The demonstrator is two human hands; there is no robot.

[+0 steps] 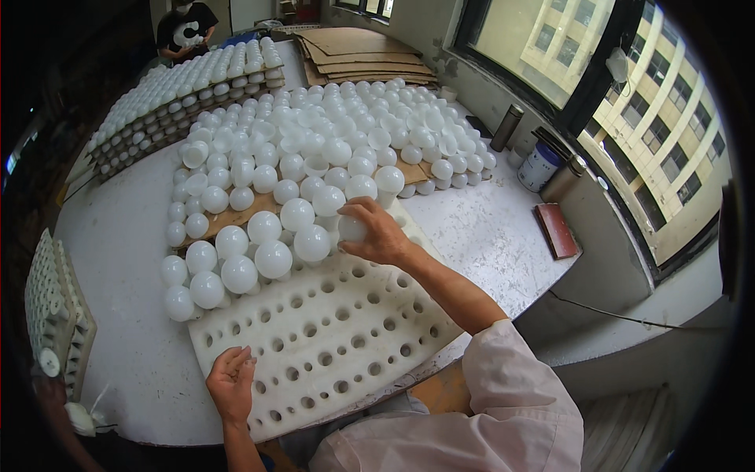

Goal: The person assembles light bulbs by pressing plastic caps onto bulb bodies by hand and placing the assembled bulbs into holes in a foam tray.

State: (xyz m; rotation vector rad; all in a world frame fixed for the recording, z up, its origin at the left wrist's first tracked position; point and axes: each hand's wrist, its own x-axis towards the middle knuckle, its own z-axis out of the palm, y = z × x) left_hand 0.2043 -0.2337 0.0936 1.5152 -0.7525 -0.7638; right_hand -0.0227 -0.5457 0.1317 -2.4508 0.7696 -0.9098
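Observation:
My right hand [376,232] is closed round a white bulb globe [351,229] at the right end of the near row, by the far edge of a white foam board [322,346]. Rows of round holes run across this board, and its near part has no globes in it. Larger white globes [273,259] stand in two rows along its far side. Above the board's left edge my left hand [231,387] hovers with fingers loosely curled and nothing visible in it. Some fingertips of the right hand are hidden behind the globe.
Many smaller white globes and cups [314,134] crowd brown boards beyond. Stacked trays of globes [181,94] stand at the far left, cardboard sheets [354,51] at the back. A bucket [539,165], flasks and a red box [556,230] line the window side. Another person [185,31] is far off.

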